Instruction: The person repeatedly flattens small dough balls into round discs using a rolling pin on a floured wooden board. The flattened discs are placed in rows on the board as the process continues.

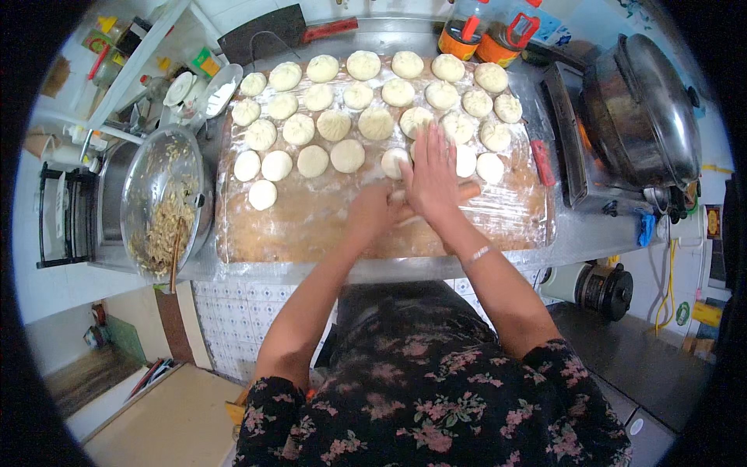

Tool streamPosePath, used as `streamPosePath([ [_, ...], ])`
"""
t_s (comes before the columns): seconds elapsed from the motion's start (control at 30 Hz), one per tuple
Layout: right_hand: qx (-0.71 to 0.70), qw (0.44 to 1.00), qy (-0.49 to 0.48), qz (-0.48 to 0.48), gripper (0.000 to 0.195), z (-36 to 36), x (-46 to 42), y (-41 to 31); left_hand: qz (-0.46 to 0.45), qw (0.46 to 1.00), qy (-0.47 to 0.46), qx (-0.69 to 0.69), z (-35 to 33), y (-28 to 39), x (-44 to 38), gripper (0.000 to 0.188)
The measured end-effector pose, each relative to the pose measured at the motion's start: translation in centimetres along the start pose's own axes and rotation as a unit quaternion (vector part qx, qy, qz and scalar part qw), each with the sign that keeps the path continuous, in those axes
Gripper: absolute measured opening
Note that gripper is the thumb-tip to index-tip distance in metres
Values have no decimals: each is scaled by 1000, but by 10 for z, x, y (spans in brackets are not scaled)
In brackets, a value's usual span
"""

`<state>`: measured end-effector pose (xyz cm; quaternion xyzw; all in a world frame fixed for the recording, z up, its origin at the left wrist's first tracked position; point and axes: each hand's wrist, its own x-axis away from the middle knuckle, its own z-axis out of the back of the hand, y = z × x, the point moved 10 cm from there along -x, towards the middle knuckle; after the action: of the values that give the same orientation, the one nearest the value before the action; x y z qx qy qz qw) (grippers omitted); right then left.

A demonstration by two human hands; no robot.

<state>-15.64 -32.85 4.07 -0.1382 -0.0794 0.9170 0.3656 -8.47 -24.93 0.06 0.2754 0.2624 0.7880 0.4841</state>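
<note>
My right hand [433, 175] lies flat across a wooden rolling pin [469, 191], fingers stretched forward over the floured wooden board [303, 227]. Close by on its left, my left hand [372, 210] is curled at the pin's other end. Blur and the right hand hide what its fingers hold, if anything. Flat dough rounds lie just beyond the hands, one partly under the right fingers; a floured round [395, 163] is nearest. Farther back sit rows of pleated filled buns [376, 124]. At the left, a single dough round [262, 194] lies apart.
A clear bowl of filling [169, 222] with chopsticks [175, 254] stands left of the board. On the right, a large dark pot [639, 117] sits on a gas stove [569, 134]. A red-handled tool [542, 162] rests at the board's right edge. Orange-lidded jars [458, 41] stand behind.
</note>
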Motion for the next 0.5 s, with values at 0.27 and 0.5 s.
streamPosePath([
  [0.27, -33, 993, -100, 55, 67, 7, 90, 6, -56, 997, -48, 15, -20, 5, 0, 30],
  [0.5, -11, 997, -67, 43, 62, 8, 53, -4, 13, 997, -41, 70, -14, 3, 24, 28],
])
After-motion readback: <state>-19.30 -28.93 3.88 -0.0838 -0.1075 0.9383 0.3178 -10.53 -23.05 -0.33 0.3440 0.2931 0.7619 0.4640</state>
